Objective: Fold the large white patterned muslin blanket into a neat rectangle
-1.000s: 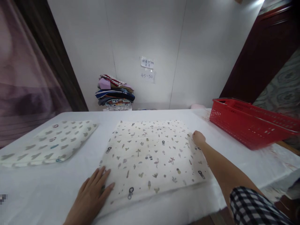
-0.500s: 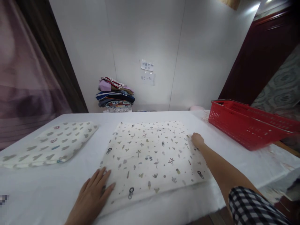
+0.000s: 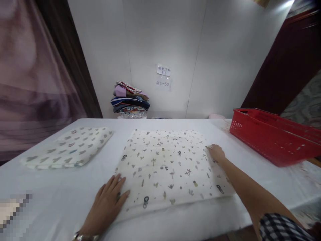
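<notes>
A cream cloth [image 3: 168, 167] printed with small plants and flamingos lies flat in the middle of the white table [image 3: 62, 187]. My left hand [image 3: 110, 201] rests flat, fingers spread, on its near left corner. My right hand [image 3: 216, 152] reaches across to the cloth's right edge, fingers curled down onto the fabric there. A wristwatch shows on my left wrist.
A second folded cloth [image 3: 72, 150] with grey shapes lies at the left. A red plastic basket [image 3: 273, 135] stands at the right. A pile of folded fabrics [image 3: 130, 102] sits against the white wall, under two paper notes [image 3: 163, 77]. A curtain hangs left.
The view has shifted slightly, so everything sits a little further right. Both hands stay on the same spots of the cloth.
</notes>
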Demonstrator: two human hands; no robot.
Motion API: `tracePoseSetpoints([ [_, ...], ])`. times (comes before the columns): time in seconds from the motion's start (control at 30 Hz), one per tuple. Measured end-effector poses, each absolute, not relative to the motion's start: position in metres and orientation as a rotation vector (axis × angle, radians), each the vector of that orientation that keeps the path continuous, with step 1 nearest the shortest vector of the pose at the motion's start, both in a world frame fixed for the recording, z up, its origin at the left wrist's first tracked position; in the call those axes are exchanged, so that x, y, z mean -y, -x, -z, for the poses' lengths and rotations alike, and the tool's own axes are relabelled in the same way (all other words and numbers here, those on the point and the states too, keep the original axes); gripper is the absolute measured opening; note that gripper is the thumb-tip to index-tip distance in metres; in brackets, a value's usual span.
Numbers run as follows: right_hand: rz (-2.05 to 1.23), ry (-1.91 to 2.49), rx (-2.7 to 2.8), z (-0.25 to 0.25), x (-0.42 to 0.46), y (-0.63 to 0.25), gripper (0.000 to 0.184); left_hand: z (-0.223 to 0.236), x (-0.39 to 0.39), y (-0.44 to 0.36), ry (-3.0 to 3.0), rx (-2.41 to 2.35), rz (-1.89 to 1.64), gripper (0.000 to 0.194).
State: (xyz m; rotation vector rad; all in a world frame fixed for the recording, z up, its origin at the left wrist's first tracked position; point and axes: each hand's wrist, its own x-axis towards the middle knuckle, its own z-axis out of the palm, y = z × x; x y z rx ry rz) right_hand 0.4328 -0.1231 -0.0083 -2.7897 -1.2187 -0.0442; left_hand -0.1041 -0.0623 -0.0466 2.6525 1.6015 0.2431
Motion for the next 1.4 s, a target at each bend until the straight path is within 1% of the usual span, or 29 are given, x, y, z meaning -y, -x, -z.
tracePoseSetpoints([
  [0.1, 0.094, 2.632, 1.549, 0.015, 0.138, -0.393, 0.045, 0.041, 0.066, 0.102, -2.624, -1.598, -0.209, 0.062],
  [0.2, 0.056, 2.442, 1.843, 0.032, 0.17, -0.353, 0.053, 0.038, 0.069, 0.102, -2.606, -1.587, -0.222, 0.06],
  [0.3, 0.015, 2.402, 1.85, 0.053, 0.213, -0.341, 0.059, 0.04, 0.069, 0.102, -2.58, -1.587, -0.297, 0.059],
  [0.4, 0.119, 2.498, 1.693, 0.075, 0.251, -0.359, 0.061, 0.041, 0.068, 0.105, -2.546, -1.57, -0.406, 0.058],
  [0.5, 0.234, 2.482, 1.72, 0.088, 0.271, -0.38, 0.055, 0.039, 0.073, 0.111, -2.514, -1.55, -0.432, 0.057],
  [0.57, 0.266, 2.457, 1.782, 0.089, 0.275, -0.384, 0.053, 0.038, 0.084, 0.117, -2.523, -1.543, -0.417, 0.057],
  [0.73, 0.311, 2.504, 1.799, 0.081, 0.272, -0.374, 0.058, 0.042, 0.119, 0.132, -2.676, -1.516, -0.409, 0.054],
  [0.9, 0.346, 2.523, 1.721, 0.08, 0.265, -0.371, 0.061, 0.044, 0.128, 0.13, -2.689, -1.558, -0.384, 0.055],
  [0.97, 0.332, 2.524, 1.725, 0.08, 0.264, -0.373, 0.059, 0.043, 0.126, 0.128, -2.681, -1.567, -0.389, 0.054],
  [1.13, 0.404, 2.388, 1.844, 0.085, 0.267, -0.38, 0.046, 0.043, 0.125, 0.127, -2.66, -1.573, -0.382, 0.056],
  [1.4, 0.536, 2.271, 1.953, 0.093, 0.272, -0.391, 0.048, 0.051, 0.128, 0.132, -2.658, -1.549, -0.48, 0.052],
])
